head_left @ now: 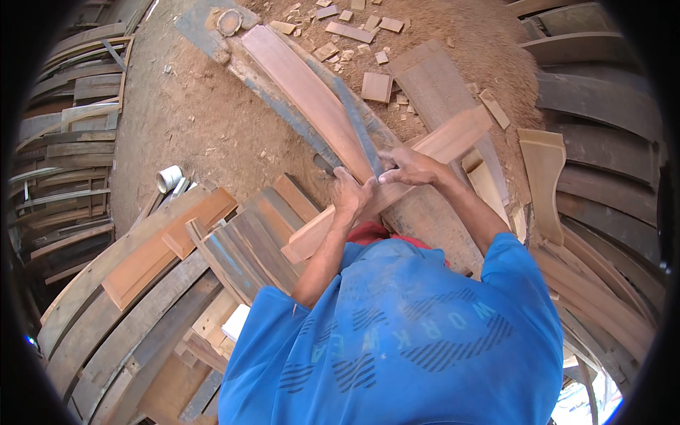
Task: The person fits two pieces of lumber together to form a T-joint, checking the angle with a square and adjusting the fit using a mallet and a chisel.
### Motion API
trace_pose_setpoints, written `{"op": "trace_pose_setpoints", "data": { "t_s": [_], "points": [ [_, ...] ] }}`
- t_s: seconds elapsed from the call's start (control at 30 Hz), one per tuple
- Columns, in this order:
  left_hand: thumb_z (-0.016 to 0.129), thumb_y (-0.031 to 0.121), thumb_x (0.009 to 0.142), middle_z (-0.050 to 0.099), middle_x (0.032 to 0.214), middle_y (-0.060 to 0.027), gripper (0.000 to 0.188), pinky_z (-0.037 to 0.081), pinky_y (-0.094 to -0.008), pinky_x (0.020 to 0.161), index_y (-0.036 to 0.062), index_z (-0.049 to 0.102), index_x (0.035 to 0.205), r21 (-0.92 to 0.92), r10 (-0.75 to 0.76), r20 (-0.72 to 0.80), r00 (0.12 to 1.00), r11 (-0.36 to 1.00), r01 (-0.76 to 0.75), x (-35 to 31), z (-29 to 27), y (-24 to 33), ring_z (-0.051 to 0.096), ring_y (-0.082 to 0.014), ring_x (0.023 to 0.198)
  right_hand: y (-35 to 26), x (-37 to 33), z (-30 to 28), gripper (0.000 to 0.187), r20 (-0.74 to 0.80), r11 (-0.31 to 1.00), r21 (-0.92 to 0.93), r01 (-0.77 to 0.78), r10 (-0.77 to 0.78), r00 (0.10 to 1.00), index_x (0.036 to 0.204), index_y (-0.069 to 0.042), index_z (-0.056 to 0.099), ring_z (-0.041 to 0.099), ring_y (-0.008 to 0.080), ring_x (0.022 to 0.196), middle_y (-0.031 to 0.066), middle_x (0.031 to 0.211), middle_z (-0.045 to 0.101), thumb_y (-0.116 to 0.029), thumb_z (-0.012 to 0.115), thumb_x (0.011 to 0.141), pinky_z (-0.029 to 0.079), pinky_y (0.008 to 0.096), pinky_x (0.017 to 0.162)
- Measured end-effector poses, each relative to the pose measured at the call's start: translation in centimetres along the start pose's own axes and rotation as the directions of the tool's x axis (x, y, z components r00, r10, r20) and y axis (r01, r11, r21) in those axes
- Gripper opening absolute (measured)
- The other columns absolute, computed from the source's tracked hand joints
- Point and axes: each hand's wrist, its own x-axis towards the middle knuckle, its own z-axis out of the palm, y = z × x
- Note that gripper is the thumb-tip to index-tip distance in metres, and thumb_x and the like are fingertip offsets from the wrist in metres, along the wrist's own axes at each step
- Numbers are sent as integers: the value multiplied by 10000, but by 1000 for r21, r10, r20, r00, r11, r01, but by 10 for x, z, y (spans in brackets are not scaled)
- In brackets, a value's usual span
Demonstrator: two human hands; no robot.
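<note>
A long reddish-brown wooden board (304,88) lies lengthwise on a worn, blue-painted wooden beam (301,134). Near its close end my left hand (350,195) has fingers at the left edge and the thumb over the top, closed on it. My right hand (411,168) is closed, its fingertips pinching the near end of a narrow blue-grey strip (358,124) that slants over the board; its exact kind is unclear. A second wooden board (453,138) crosses beneath my hands from lower left to upper right. Contact between the boards is partly hidden by my hands.
Small wood offcuts (377,86) scatter over the sawdust-covered ground (205,127). A wide plank (435,78) lies beyond my right hand. Stacked boards (248,237) stand at the left, and curved wooden pieces (544,170) at the right. A white cup-like container (168,179) sits at left.
</note>
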Motion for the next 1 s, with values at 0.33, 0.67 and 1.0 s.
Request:
{"op": "trace_pose_setpoints", "data": {
  "t_s": [0.33, 0.67, 1.0],
  "points": [
    [867, 437, 775, 627, 1192, -384, 871, 507, -510, 1004, -101, 399, 1274, 37, 15, 109, 994, 999, -19, 4, -17, 13, 638, -508, 1136, 10, 11, -56, 218, -215, 855, -512, -82, -35, 976, 1023, 20, 694, 712, 367, 936, 202, 964, 743, -41, 669, 815, 522, 492, 792],
    [868, 457, 766, 635, 1186, -360, 865, 513, -531, 967, -91, 414, 1257, 78, 29, 103, 994, 996, -37, 4, -17, 8, 638, -516, 1115, 20, 34, -46, 262, -96, 707, -686, -169, 143, 985, 1020, -83, 717, 692, 408, 996, 199, 974, 734, -51, 625, 776, 515, 505, 823],
    [850, 452, 785, 655, 1137, -358, 817, 515, -536, 964, -52, 396, 1240, 79, 11, 137, 990, 997, -22, 7, -16, 6, 653, -517, 1086, 26, 39, -44, 284, -75, 759, -629, -169, 157, 985, 1026, -72, 719, 688, 427, 1025, 226, 990, 731, -34, 632, 758, 500, 526, 843]
  ]
}}
